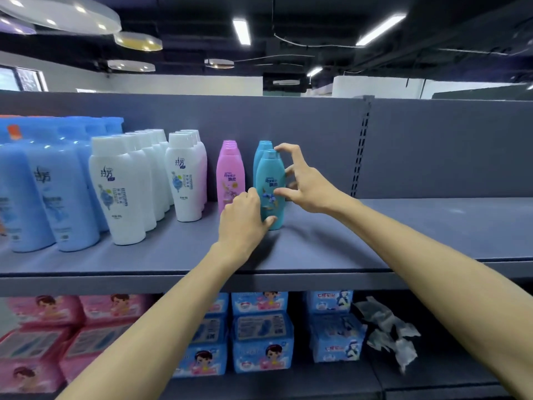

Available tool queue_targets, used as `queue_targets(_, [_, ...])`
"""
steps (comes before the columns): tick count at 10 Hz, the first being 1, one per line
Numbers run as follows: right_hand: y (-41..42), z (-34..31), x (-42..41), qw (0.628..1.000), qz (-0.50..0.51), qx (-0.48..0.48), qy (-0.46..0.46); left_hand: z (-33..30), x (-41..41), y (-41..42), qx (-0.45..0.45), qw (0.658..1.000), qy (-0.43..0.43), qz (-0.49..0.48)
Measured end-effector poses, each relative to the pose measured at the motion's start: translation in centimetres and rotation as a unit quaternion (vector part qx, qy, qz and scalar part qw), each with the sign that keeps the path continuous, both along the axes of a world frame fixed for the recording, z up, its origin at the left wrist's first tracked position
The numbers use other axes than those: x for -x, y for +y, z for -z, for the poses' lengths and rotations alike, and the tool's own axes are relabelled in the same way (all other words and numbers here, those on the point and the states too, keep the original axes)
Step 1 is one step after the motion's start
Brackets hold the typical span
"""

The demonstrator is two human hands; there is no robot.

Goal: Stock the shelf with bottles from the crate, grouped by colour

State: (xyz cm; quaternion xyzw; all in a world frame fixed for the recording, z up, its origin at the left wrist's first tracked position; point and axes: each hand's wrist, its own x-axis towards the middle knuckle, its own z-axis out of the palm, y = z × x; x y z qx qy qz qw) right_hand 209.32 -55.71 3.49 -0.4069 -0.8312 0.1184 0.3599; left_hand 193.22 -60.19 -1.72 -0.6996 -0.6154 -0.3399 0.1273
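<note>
Head view: left hand [245, 217] grip cupping front teal bottle [272, 186] base; right hand [305, 183] grip wide, fingertips touching cap.

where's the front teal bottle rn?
Head view, centre: the front teal bottle stands on the grey shelf, right of the pink bottles, between the left hand and right hand.

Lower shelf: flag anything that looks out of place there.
Crumpled clear plastic wrap lies loose at the right end of the lower shelf, beside the stacked blue packs. It looks like discarded packaging, not stock. The packs themselves sit in tidy stacks.
</note>
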Motion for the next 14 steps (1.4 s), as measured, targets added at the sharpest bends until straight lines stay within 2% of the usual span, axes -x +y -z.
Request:
queue_targets(4, [5.5, 0.1, 0.7, 1.000, 0.016, -0.001, -0.012, -0.1, 1.1, 2.9, -0.012, 0.999, 0.044, -0.004])
queue_targets(7, [6.6, 0.2, 1.1, 1.000, 0.024, -0.007, -0.012, -1.0, 1.0, 2.8, -0.035, 0.997, 0.059, 0.019])
queue_targets(11, [7.2, 0.4, 1.6, 0.999, 0.041, -0.020, 0.002, -1.2, 1.3, 2.4, -0.027, 0.994, 0.102, -0.002])
queue_targets(13, [5.8, 0.1, 2.2, 0.997, 0.070, -0.035, -0.014, -1.3, 1.5, 1.0, -0.025, 0.994, 0.108, -0.005])
queue_targets(14, [4.9, 0.2, 2.4, 0.990, 0.133, -0.034, -0.010, -1.6, 2.3, 0.3, -0.025, 0.995, 0.101, -0.004])
